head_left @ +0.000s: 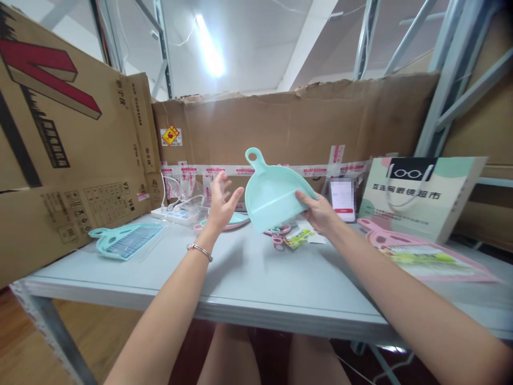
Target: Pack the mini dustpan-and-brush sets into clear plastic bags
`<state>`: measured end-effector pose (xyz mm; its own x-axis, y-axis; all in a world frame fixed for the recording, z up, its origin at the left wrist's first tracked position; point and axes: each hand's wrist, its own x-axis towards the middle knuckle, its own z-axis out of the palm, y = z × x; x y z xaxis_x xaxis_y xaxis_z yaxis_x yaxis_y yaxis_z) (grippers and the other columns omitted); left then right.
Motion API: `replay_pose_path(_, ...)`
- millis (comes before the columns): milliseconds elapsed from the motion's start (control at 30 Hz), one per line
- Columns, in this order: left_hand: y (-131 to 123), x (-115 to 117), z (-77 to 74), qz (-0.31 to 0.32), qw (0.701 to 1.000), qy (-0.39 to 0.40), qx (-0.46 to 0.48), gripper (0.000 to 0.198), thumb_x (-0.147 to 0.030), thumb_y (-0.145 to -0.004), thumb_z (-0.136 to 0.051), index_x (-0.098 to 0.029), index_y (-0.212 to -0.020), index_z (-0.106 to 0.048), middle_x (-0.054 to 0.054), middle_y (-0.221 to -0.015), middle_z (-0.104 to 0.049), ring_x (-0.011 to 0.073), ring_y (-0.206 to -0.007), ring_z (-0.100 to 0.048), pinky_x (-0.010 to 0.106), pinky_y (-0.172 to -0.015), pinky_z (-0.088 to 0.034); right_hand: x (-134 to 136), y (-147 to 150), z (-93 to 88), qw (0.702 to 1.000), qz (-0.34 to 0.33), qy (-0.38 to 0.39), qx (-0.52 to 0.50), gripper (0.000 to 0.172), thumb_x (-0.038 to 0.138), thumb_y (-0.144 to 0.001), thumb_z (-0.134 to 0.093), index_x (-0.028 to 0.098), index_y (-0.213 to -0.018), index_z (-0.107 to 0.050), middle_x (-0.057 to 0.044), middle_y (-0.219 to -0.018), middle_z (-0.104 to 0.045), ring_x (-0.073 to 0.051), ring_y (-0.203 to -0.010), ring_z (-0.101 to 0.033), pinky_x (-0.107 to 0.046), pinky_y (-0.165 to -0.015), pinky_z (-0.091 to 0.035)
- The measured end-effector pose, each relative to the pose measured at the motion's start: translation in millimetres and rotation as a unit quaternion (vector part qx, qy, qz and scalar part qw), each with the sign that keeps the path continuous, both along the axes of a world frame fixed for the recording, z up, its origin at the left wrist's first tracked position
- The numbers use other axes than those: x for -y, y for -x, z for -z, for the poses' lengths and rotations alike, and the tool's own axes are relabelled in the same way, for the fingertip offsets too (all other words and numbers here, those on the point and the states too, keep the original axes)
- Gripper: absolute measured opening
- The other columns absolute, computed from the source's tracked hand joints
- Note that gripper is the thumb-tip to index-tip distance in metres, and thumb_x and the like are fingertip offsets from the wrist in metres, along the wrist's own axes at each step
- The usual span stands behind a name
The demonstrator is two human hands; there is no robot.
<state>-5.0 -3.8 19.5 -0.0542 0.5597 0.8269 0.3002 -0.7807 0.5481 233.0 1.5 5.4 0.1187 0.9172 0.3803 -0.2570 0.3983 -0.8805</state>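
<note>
A mint-green dustpan (272,192) is held up above the table, its handle with a hole pointing up and to the left. My right hand (315,208) grips its right edge, thumb across the inner face. Just left of the dustpan, my left hand (223,200) is raised with fingers spread, touching nothing. Behind and below lie another mint dustpan (238,219) with pink beneath it, partly hidden by my left hand, and pink-handled scissors (277,238) beside a green-and-white packet (300,238).
A mint dustpan and brush set (130,240) lies at the left, a pink set (433,256) at the right. Behind stand a power strip (176,214), a phone (343,200) and a paper bag (417,198). Cardboard boxes (280,128) wall the table (256,278).
</note>
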Motion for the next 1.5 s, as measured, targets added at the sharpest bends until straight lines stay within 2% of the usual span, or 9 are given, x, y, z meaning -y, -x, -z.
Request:
replay_pose_path(133, -13.4, -7.2, 13.0, 0.163, 0.966, 0.202, -0.017, 0.041, -0.036, -0.077, -0.058, -0.017, -0.113, -0.054, 0.009, -0.108, -0.062, 0.0217, -0.095, -0.059, 0.033, -0.082, -0.048, -0.8, 6.2, 14.3, 0.999, -0.028, 0.022, 0.011, 0.046, 0.048, -0.050, -0.080, 0.019, -0.081, -0.065, -0.001, -0.077, -0.069, -0.017, -0.074, -0.063, -0.028, -0.066, -0.053)
replay_pose_path(300, 2.1, -24.6, 14.5, -0.012, 0.975, 0.168, 0.147, 0.023, -0.026, -0.072, -0.053, -0.015, -0.091, -0.060, 0.005, -0.089, -0.066, 0.0193, -0.085, -0.059, 0.031, -0.079, -0.046, -9.3, -8.8, 20.6, 0.983, 0.076, -0.021, 0.166, 0.045, 0.060, -0.068, -0.060, 0.018, -0.082, -0.063, -0.005, -0.075, -0.068, -0.018, -0.074, -0.063, -0.029, -0.068, -0.049)
replay_pose_path(433, 17.7, -32.8, 10.4, -0.075, 0.956, 0.149, 0.243, 0.024, -0.027, -0.071, -0.050, -0.015, -0.091, -0.059, 0.007, -0.094, -0.065, 0.0184, -0.086, -0.059, 0.030, -0.078, -0.046, -11.7, -11.6, 30.5, 0.860, 0.152, -0.125, 0.471, 0.024, 0.043, -0.074, -0.057, 0.020, -0.071, -0.063, -0.004, -0.075, -0.068, -0.017, -0.072, -0.058, -0.030, -0.070, -0.043)
replay_pose_path(567, 14.5, -31.0, 10.5, -0.068, 0.962, 0.145, 0.219, 0.022, -0.029, -0.070, -0.052, -0.015, -0.086, -0.059, 0.006, -0.088, -0.065, 0.0192, -0.083, -0.058, 0.031, -0.077, -0.045, 2.6, -1.2, 27.1, 0.758, 0.172, -0.200, 0.597, 0.026, 0.031, -0.079, -0.048, 0.019, -0.059, -0.059, -0.001, -0.060, -0.061, -0.014, -0.061, -0.052, -0.025, -0.062, -0.036)
replay_pose_path(700, 7.0, -26.2, 10.9, -0.042, 0.971, 0.139, 0.192, 0.022, -0.028, -0.070, -0.052, -0.015, -0.086, -0.060, 0.005, -0.087, -0.066, 0.0191, -0.083, -0.059, 0.030, -0.077, -0.045, 11.4, -1.3, 23.6, 0.706, 0.168, -0.119, 0.678, 0.021, 0.028, -0.078, -0.048, 0.021, -0.075, -0.068, -0.002, -0.067, -0.066, -0.015, -0.061, -0.055, -0.025, -0.055, -0.034)
replay_pose_path(900, 7.9, -26.0, 10.5, -0.039, 0.970, 0.139, 0.196, 0.022, -0.026, -0.071, -0.052, -0.015, -0.087, -0.061, 0.005, -0.087, -0.067, 0.0186, -0.082, -0.059, 0.029, -0.076, -0.045, -8.5, -11.9, 40.1, 0.659, 0.191, -0.167, 0.708, 0.047, 0.021, -0.079, -0.050, 0.021, -0.126, -0.053, -0.011, -0.124, -0.056, -0.025, -0.105, -0.052, -0.034, -0.082, -0.041)
replay_pose_path(1167, 5.3, -26.7, 12.2, -0.026, 0.976, 0.137, 0.166, 0.023, -0.026, -0.071, -0.052, -0.015, -0.088, -0.061, 0.004, -0.086, -0.066, 0.0189, -0.083, -0.059, 0.030, -0.079, -0.044, -21.7, 8.9, 48.7, 0.563, 0.183, -0.216, 0.777, 0.055, 0.012, -0.079, -0.052, 0.036, -0.129, -0.050, -0.013, -0.112, -0.050, -0.027, -0.099, -0.047, -0.036, -0.079, -0.031)
replay_pose_path(1367, 1.8, -21.3, 10.8, -0.015, 0.980, 0.136, 0.144, 0.026, -0.025, -0.072, -0.051, -0.014, -0.092, -0.062, 0.006, -0.089, -0.067, 0.0200, -0.085, -0.059, 0.031, -0.079, -0.044, -23.6, 11.3, 47.1, 0.561, 0.212, -0.256, 0.758, 0.028, 0.018, -0.084, -0.048, 0.025, -0.105, -0.065, -0.011, -0.099, -0.055, -0.023, -0.090, -0.046, -0.034, -0.077, -0.026)
replay_pose_path(1500, 2.8, -21.8, 10.5, -0.035, 0.982, 0.127, 0.136, 0.025, -0.023, -0.072, -0.051, -0.013, -0.093, -0.062, 0.007, -0.091, -0.068, 0.0202, -0.088, -0.059, 0.030, -0.081, -0.044, -18.8, 7.1, 36.6, 0.670, 0.259, -0.284, 0.635, 0.023, 0.022, -0.088, -0.043, 0.018, -0.098, -0.063, -0.008, -0.089, -0.063, -0.019, -0.084, -0.051, -0.032, -0.076, -0.029)
